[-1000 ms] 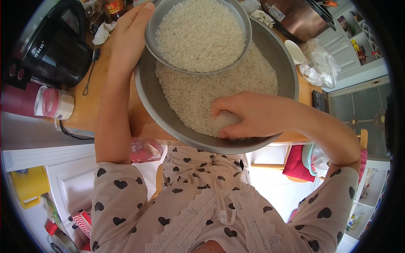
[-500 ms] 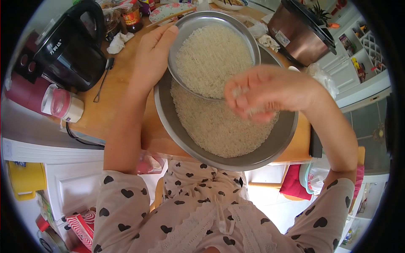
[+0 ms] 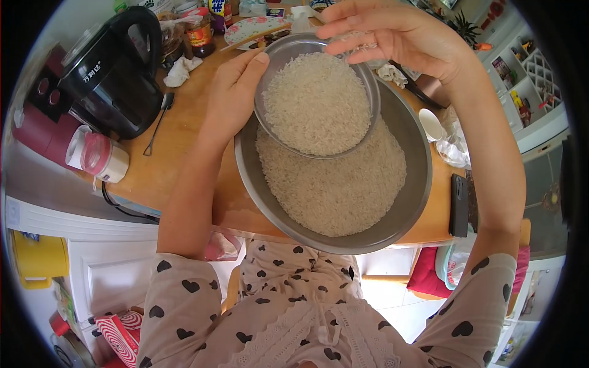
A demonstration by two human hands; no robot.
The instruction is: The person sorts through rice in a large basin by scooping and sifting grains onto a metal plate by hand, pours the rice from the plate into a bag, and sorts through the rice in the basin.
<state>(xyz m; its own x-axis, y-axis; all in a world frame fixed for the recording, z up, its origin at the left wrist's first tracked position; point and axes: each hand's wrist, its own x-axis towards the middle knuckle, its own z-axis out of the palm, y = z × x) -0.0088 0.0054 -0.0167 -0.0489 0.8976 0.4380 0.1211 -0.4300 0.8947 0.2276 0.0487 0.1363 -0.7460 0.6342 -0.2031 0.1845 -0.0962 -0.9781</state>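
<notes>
My left hand [image 3: 236, 95] grips the left rim of a small metal bowl [image 3: 285, 54], thumb on top. White rice [image 3: 319, 104] fills much of this bowl, which is held above the far part of a large metal basin [image 3: 417, 190]. More rice [image 3: 334, 196] is spread over the basin's bottom. My right hand [image 3: 396, 37] is raised at the far right of the small bowl's rim, fingers spread apart. Nothing is gripped in it, and I cannot tell whether it touches the rim.
A black electric kettle [image 3: 113, 80] and a long-handled spoon [image 3: 158, 122] are on the left. At right are a paper cup [image 3: 431, 126], a phone [image 3: 458, 205] and a plastic bag [image 3: 454, 147]. A floral plate [image 3: 251, 27] and jars stand at the back.
My right hand has moved up and away from the near right side of the small bowl to its far rim, and its curled fingers have spread. My left hand still holds the bowl.
</notes>
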